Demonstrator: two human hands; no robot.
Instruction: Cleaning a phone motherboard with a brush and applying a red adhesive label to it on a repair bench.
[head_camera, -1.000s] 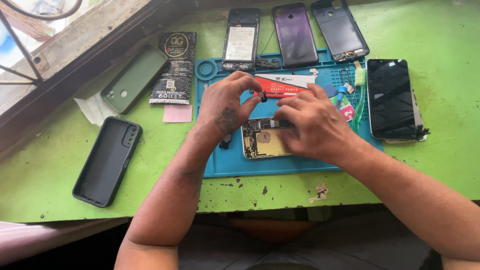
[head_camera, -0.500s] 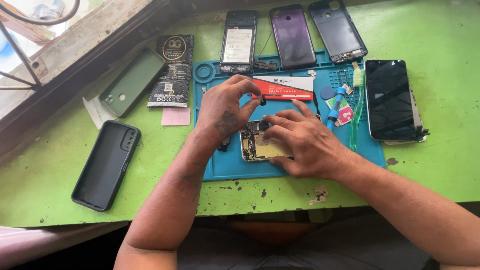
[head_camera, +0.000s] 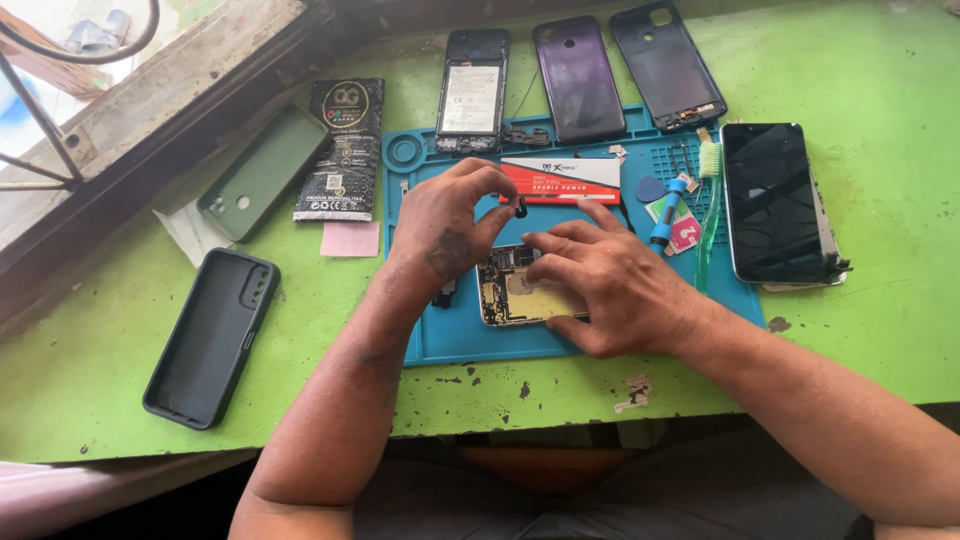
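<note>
Fingers of the left hand pinch a small black part; right hand, fingers spread flat, should keep pinning the opened phone steady

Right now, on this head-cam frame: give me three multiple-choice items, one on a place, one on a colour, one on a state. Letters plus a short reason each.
1. Where does the opened phone lie?
A. on the blue repair mat
B. on the window ledge
C. inside the black phone case

2. What colour is the phone case beside the black foil pouch?
A. red
B. green
C. white

3. What is the left hand doing?
A. lying flat and empty on the table
B. gripping the toothbrush
C. pinching a small black part in its fingers

Answers:
1. A, the mat shows on all sides of the phone under the right hand.
2. B, the case is dull green with a camera cutout.
3. C, thumb and forefinger close on the dark piece above the phone.
</note>
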